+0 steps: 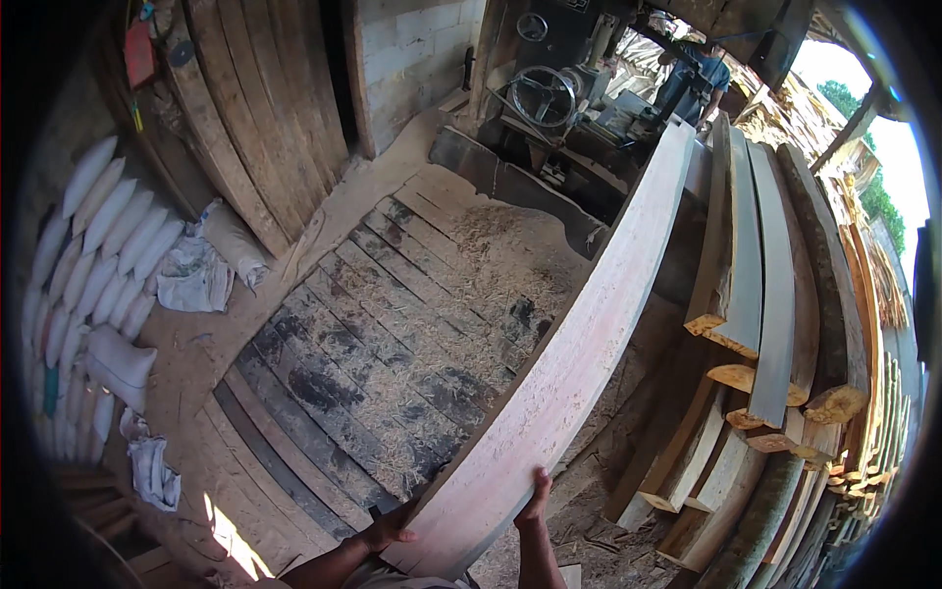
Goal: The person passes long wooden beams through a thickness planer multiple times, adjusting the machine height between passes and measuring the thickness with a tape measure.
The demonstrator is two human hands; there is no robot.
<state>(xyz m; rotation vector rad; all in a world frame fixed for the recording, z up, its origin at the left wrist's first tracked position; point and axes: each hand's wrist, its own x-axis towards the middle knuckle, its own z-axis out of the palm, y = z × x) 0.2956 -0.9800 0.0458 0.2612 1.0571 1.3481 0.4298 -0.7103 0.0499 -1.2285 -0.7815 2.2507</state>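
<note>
A long, pale sawn plank (559,393) stretches from my body away to the far right, up to the dark machine. My left hand (389,530) grips its left edge close to the near end, the thumb lying over the top face. Further along the opposite edge, my right hand (534,499) clasps the plank with the thumb up on the rim and the other fingers beneath it, mostly hidden. The far end of the plank lies beside the machine, and what bears it there is hard to make out.
A black sawing machine (579,108) with a spoked handwheel (543,97) stands ahead. Behind it is another person (702,83). Stacked planks and logs (770,265) rise at my right. Sawdust covers the slatted wooden floor (392,324). White sacks (118,236) and leaning boards (260,108) line the left.
</note>
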